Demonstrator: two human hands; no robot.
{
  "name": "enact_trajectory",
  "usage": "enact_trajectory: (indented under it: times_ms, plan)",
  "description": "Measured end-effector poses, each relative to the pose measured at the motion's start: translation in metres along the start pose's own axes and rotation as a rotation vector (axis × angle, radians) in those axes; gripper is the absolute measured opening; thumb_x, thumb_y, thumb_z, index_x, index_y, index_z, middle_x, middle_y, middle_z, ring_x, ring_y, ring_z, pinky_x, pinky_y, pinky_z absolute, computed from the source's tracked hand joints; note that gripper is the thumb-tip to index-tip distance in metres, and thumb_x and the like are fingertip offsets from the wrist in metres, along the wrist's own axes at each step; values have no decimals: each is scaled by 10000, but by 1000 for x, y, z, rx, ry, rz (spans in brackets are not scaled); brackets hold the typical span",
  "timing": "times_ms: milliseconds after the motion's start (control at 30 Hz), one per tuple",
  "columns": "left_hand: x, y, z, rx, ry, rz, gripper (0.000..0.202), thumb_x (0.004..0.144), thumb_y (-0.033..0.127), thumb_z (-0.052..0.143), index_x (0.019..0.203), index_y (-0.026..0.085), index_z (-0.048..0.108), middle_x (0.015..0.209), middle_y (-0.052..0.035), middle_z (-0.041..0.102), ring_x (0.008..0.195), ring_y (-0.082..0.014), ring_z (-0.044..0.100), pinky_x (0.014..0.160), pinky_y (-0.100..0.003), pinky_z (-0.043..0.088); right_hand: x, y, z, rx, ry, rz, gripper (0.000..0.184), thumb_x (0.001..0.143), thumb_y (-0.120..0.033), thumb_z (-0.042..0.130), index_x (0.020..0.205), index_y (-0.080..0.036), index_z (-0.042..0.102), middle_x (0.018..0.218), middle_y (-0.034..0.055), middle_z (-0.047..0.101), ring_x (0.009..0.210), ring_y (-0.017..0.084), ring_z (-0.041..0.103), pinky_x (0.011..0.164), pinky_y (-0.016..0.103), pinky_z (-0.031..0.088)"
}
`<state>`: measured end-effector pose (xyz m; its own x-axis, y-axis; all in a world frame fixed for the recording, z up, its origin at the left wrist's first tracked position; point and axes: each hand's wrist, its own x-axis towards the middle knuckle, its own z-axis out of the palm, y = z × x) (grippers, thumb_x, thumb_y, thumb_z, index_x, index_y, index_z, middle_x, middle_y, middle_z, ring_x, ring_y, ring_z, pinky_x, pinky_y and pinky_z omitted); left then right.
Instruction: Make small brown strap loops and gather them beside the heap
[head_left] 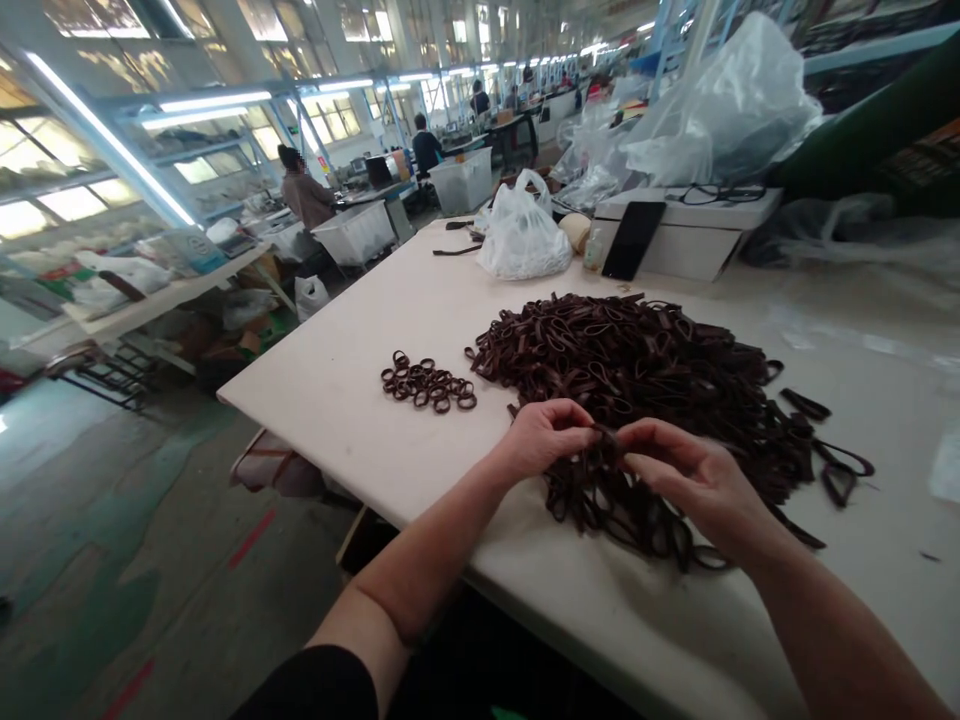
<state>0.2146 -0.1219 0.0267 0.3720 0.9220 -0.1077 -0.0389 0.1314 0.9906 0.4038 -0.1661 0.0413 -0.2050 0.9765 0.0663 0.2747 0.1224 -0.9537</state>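
Note:
A big heap of dark brown strap loops [637,370] covers the middle of the pale table [337,400]. Over its near edge my left hand [544,435] and my right hand [690,475] meet, fingers pinched together on one brown loop [604,435] between them. To the left lies a small cluster of tight rolled brown rings [427,382], apart from the heap. A few loose loops [840,475] trail off at the heap's right side.
At the table's far end stand a tied white plastic bag [521,240], a white box [690,235] with a black phone [634,240] leaning on it, and clear plastic bags [720,110]. People work at benches and white bins [356,232] beyond. The table edge drops to green floor on the left.

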Motion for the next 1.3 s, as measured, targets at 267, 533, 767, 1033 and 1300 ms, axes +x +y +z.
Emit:
enact_trajectory:
  times_ms: [267,533,767,1033,1300]
  plan:
    - [-6,-5,6,34,-55,57,244,726,344,735,808,145,619,651,19,637,580,-89,572,562,-205,450,0,3,4,46,-34,33,179,777,-389,639,819,-215,638,725,-10,587,615,129,499,537,231,415]
    - [-9,-2,7,11,-78,78,214,728,297,712,821,161,576,700,29,616,575,-86,584,548,-203,472,-2,-1,-3,174,-169,-3,222,855,-407,597,843,-200,677,784,11,620,741,155,554,680,262,467]
    - [-11,-5,8,295,-21,127,145,779,295,632,824,185,549,651,50,592,558,-89,560,535,-197,439,0,7,13,164,-27,83,197,770,-392,652,777,-196,653,678,-16,602,594,118,512,560,231,432]
    - [-17,-8,23,810,224,230,48,762,197,561,802,216,544,619,61,557,557,-99,510,562,-212,376,-3,9,26,-488,275,-7,122,769,-192,515,803,-213,630,677,-17,655,624,138,592,619,237,437]
    - [-15,-3,28,1073,276,216,191,795,187,520,947,220,632,691,11,646,627,-149,596,631,-257,409,-8,5,32,-708,360,5,183,804,-190,489,885,-212,652,769,43,708,703,195,643,633,284,392]
